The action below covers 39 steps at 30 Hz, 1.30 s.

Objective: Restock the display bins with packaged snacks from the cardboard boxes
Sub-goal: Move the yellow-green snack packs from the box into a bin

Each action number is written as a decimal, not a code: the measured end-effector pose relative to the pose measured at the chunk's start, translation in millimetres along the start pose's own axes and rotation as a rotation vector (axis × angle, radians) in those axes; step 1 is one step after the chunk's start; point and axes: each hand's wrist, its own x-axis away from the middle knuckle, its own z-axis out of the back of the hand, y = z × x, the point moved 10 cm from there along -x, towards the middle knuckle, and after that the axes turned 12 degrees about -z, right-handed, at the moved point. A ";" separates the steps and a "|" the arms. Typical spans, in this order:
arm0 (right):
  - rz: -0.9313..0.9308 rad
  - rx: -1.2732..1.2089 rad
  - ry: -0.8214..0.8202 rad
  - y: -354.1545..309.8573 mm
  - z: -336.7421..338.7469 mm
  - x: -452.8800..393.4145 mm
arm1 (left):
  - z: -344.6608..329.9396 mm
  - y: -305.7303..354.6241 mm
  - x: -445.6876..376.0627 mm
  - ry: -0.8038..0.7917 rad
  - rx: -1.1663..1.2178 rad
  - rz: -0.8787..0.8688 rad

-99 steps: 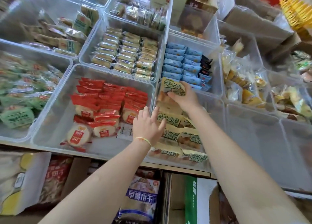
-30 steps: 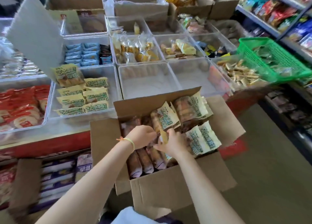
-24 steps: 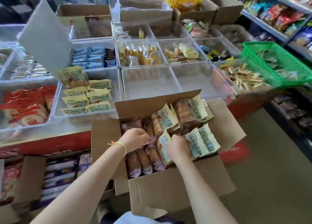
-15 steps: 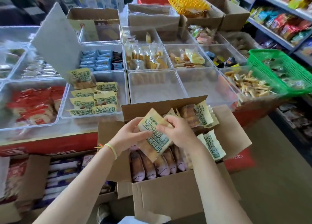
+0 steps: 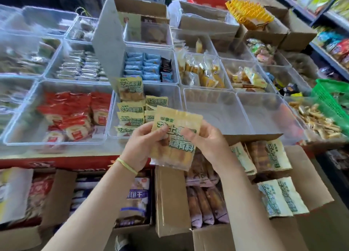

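Both my hands hold a yellow-and-green packet of bread sticks upright above the open cardboard box. My left hand grips its left edge, and my right hand grips its right edge. The box below holds more of the same packets. Just beyond the held packet, a clear display bin contains several matching packets stacked along its left side.
A bin of red packets lies to the left, and two bare clear bins sit to the right. A green basket stands at the far right. More cardboard boxes rest under the red-edged table.
My hands went from the display bin to the box, dug among its packets, then lifted one packet up. It now sits higher, in front of the bins.
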 end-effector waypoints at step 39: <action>-0.045 0.797 0.193 -25.4 -171.0 -296.9 | 203.8 -69.0 -149.5 -0.148 -1.518 -0.016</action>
